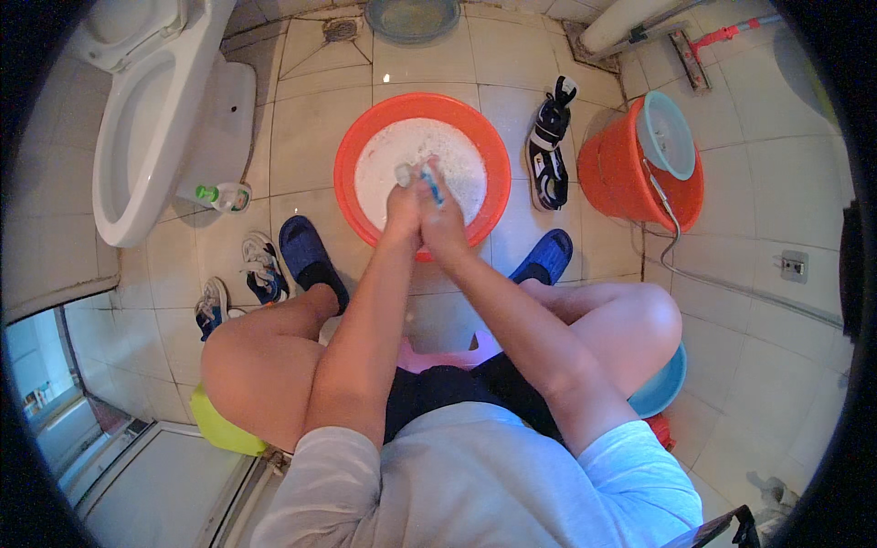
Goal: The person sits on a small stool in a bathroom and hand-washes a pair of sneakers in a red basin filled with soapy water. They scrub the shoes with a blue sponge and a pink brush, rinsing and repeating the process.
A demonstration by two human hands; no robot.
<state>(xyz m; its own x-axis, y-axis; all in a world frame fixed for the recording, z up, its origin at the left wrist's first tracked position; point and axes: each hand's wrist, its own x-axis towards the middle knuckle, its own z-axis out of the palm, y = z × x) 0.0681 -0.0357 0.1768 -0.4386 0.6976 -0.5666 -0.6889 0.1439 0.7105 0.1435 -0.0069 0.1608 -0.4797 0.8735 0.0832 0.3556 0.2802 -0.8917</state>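
Over a round orange plastic basin filled with white suds, my two hands are close together, touching at the wrists and palms. My left hand has its fingers closed around a small whitish object, too blurred to name. Against my right hand lies a slim blue-and-white object, perhaps a brush, partly covered by the fingers. Suds and blur hide the fingertips, and whatever lies under the foam cannot be seen.
Black-and-white sneakers lie right of the basin, near an orange bucket holding a light-blue basin. Left are a toilet, a green-capped bottle and small sneakers. A grey-blue basin is ahead.
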